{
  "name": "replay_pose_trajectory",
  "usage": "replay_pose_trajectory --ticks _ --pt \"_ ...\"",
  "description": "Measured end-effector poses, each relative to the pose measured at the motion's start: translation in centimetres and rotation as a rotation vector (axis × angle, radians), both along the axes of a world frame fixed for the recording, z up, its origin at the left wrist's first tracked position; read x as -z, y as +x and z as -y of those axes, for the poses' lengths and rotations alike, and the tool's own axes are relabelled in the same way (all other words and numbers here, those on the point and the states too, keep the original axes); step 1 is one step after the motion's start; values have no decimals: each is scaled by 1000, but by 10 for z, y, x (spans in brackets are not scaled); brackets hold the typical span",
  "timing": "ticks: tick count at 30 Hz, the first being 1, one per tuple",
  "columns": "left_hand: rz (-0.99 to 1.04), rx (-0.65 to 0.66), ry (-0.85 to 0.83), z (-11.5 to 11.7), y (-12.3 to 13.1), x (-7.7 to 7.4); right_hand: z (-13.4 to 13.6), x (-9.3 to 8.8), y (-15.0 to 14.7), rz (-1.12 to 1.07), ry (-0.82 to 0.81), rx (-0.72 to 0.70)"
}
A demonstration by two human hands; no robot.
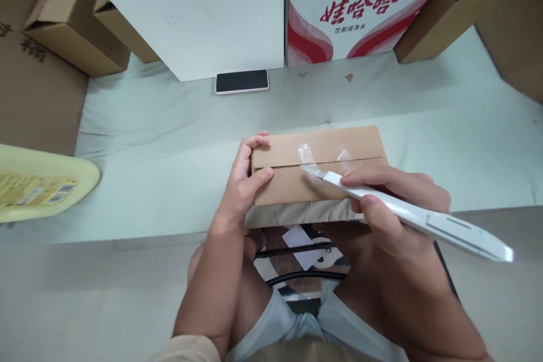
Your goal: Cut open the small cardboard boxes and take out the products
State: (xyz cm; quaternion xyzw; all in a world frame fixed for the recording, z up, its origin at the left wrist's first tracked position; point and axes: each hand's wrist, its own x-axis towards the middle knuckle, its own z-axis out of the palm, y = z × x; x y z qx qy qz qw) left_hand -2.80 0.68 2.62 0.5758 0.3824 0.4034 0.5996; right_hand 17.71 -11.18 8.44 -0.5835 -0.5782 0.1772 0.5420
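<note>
A small brown cardboard box [322,150] lies near the front edge of a table covered in pale green cloth [169,181]. Clear tape [306,154] crosses the seam between its flaps. My left hand [246,178] grips the box's left end, fingers on top and thumb pressed on the lid. My right hand [394,203] is closed round a white utility knife [407,212]. The knife's blade tip rests on the seam beside the tape.
A phone [241,81] lies face down at the back of the table. Behind it stand a white carton [190,11] and a red-printed white carton [360,5], with brown cartons [72,22] at both sides. A yellow object [38,184] lies at the left edge.
</note>
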Motion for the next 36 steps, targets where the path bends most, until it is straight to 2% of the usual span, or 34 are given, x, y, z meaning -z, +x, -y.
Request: replay_pose_trajectory --ticks 14,24,36 --pt "41 28 -1 -1 0 2 3 -5 -7 82 -82 121" --pt "38 4 9 -3 0 3 3 0 20 39 -5 164" --pt "23 -16 13 -8 0 1 1 3 44 -21 -55 189"
